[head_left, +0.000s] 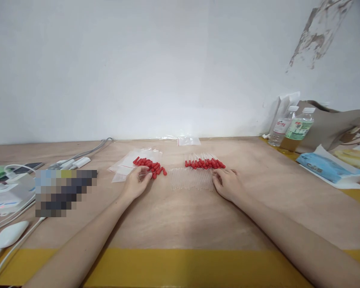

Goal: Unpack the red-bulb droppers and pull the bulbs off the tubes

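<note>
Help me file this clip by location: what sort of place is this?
Probably an improvised indoor worktable, at home or in a workshop; I can't tell which. Small red pieces and clear tubes lie on it, drink bottles stand at right, and the wall behind is peeling.

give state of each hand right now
Left hand: part-curled by the red bulbs; grip cannot be told.
Right hand: part-curled by the clear tubes; grip cannot be told.
</note>
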### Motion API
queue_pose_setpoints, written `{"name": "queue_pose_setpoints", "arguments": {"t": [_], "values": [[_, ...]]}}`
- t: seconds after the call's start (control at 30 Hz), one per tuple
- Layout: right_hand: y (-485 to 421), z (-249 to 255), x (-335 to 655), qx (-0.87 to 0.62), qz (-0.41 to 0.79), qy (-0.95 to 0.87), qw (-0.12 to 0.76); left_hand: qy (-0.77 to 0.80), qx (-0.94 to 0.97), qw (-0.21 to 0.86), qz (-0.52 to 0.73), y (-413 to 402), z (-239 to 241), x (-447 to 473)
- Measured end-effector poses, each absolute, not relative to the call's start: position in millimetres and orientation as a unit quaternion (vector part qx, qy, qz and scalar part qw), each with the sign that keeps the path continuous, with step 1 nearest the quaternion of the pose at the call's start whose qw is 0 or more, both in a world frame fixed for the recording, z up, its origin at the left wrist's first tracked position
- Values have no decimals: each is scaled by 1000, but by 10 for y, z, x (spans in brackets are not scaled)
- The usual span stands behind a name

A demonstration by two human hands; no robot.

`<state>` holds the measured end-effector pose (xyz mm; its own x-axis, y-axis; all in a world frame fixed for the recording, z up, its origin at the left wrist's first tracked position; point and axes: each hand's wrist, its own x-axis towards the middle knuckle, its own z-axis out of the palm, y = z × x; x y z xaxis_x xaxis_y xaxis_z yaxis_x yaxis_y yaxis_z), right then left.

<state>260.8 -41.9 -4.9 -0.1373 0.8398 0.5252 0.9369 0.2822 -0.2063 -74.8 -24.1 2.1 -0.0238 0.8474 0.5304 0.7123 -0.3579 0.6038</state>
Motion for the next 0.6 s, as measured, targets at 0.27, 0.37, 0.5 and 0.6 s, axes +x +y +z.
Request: {"name": "queue_pose_setpoints", "arguments": {"t": [0.27, 0.37, 0.5, 0.6], "values": [[-401, -77, 2627, -594, -74, -754, 271, 442, 824, -50, 352, -241, 288, -101], [-398, -59, 2631, -599, -62, -749, 276, 421, 848, -22, 322, -48, 378, 310], [-385, -26, 2661, -620, -30, -732, 281, 475, 829, 43, 292, 253, 443, 812], [-372, -6, 2693, -635, -13, -721, 277, 524, 802, 86, 273, 394, 428, 1055]]}}
